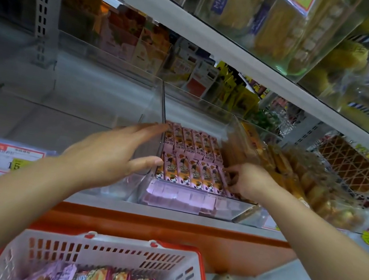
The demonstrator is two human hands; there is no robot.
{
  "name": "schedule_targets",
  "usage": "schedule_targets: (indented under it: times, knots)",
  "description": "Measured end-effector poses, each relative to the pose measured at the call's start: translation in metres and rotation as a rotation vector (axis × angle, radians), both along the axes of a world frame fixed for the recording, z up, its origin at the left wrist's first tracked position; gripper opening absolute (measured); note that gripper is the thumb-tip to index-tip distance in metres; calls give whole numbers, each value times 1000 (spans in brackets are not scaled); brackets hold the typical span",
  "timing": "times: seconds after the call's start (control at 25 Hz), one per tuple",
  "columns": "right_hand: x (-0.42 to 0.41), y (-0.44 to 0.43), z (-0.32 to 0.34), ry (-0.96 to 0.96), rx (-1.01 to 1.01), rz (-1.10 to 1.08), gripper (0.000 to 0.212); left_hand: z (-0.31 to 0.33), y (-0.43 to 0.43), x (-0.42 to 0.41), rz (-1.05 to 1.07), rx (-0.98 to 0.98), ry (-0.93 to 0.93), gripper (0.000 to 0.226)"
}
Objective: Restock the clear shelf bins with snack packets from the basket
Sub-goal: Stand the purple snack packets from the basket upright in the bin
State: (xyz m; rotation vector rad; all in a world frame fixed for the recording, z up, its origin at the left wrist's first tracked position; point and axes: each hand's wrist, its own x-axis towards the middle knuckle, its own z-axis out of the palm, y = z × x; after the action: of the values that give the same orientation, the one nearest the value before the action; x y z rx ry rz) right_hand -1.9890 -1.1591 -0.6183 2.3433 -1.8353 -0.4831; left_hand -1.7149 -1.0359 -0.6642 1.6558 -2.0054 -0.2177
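Snack packets, probably light, crinkly and slippery, best pinched at a sealed end, fill two rows in the clear bin, the left hand straight-fingered at its left wall, the right hand curling fingers round the front row's end packet, with more in the basket.

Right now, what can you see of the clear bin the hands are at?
The clear bin is a see-through, hard plastic-looking box, open on top, standing on the white shelf. Two neat rows of pink packets fill its floor. The left hand lies flat against its left wall; the right hand curls its fingers on packets at the front row's right end.
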Motion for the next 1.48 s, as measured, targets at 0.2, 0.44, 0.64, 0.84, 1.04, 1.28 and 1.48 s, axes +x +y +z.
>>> schedule_targets:
  times: [0.2, 0.44, 0.64, 0.84, 1.04, 1.28, 1.48]
  knots:
    - [-3, 2, -5, -27, -33, 13, 50, 3, 4, -3, 40, -7, -38, 69]
    - [4, 98, -11, -1006, -414, 113, 36, -17, 43, -19, 72, -462, -93, 45]
    - [11, 177, -141, -1054, 25, 46, 35, -104, 108, -46, -111, -218, -230, 36]
    - [-31, 196, -275, -516, 597, -100, 29, -207, 176, -63, -42, 411, -201, 47]
    - [-47, 210, -294, -190, 779, -87, 26, -236, 197, -72, -83, 767, -354, 43]
    - [-39, 233, -302, -154, 596, -151, 31, -240, 191, -84, -84, 801, -359, 43]
    - [-37, 220, -267, -424, 570, -186, 33, -238, 188, -84, -39, 802, -215, 54]
